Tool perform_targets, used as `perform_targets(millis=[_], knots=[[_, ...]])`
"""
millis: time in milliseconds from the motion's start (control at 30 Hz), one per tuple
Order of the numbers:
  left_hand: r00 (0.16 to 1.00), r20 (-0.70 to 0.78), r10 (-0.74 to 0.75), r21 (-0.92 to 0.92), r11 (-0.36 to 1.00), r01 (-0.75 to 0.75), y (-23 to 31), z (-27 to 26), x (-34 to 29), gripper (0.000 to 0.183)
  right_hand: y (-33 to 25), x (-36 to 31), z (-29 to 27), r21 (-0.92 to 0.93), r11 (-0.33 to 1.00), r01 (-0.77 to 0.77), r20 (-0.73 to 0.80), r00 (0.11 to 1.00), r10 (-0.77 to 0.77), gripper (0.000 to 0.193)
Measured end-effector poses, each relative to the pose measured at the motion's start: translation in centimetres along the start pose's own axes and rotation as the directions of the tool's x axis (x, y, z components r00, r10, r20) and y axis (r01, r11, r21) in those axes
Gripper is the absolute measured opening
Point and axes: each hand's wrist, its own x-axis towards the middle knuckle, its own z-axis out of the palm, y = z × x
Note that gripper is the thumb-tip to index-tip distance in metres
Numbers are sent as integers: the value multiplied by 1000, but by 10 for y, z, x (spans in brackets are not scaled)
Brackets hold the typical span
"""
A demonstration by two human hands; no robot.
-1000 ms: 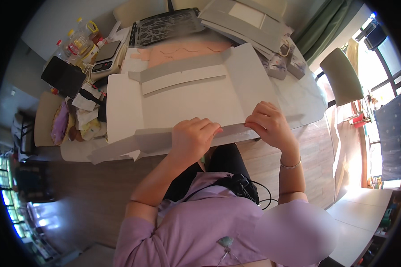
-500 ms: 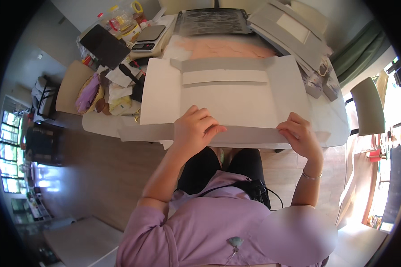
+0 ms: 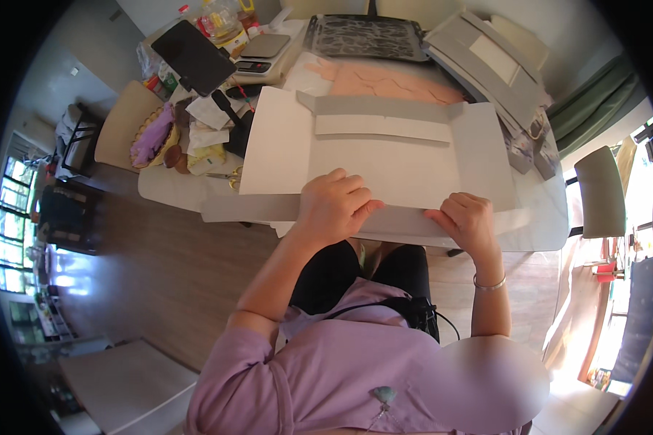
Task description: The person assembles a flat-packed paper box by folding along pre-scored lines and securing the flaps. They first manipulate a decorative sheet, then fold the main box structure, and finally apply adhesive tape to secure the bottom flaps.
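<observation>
A large white cardboard sheet (image 3: pixel 384 163) with grey folded flaps lies on the table in front of me. Its near edge has a long grey flap (image 3: pixel 250 208), raised along the table's front. My left hand (image 3: pixel 335 205) grips this flap left of its middle, thumb pointing right along the fold. Farther right, my right hand (image 3: pixel 466 220) pinches the same flap, fingers curled over and thumb turned left. At the far side, another grey flap (image 3: pixel 381 106) is folded, with a white strip below it. The fingers hide parts of the near fold.
On the left are a black tablet-like panel (image 3: pixel 194 56), a kitchen scale (image 3: pixel 265 47), yellow-handled scissors (image 3: pixel 235 177) and a basket with purple cloth (image 3: pixel 152 136). A black tray (image 3: pixel 368 38) stands at the back. Grey cardboard pieces (image 3: pixel 490 61) are stacked at the back right.
My right hand has slid left along the near flap, closer to my left hand. The whole view has shifted slightly, and both hands still grip the flap.
</observation>
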Motion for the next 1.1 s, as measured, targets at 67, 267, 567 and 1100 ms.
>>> perform_targets(millis=[67, 267, 567, 1100], knots=[[1000, 12, 13, 20, 1000, -13, -5, -4, -1, 28, -1, 2, 0, -2, 1000, -20, 12, 1000, 20, 41], [999, -38, 27, -80, 996, -30, 0, 6, -1, 27, -34, 33, 18, -26, 995, 96, 58, 994, -94, 36], [999, -38, 3, 136, 991, 2, -12, 1, -7, 37, -36, 40, 34, 51, 992, 111, 78, 990, -115, 42], [933, 333, -137, 29, 990, 136, -17, -10, -1, 57, -2, 27, 27, -47, 910, -412, 322, 856, 404, 59]])
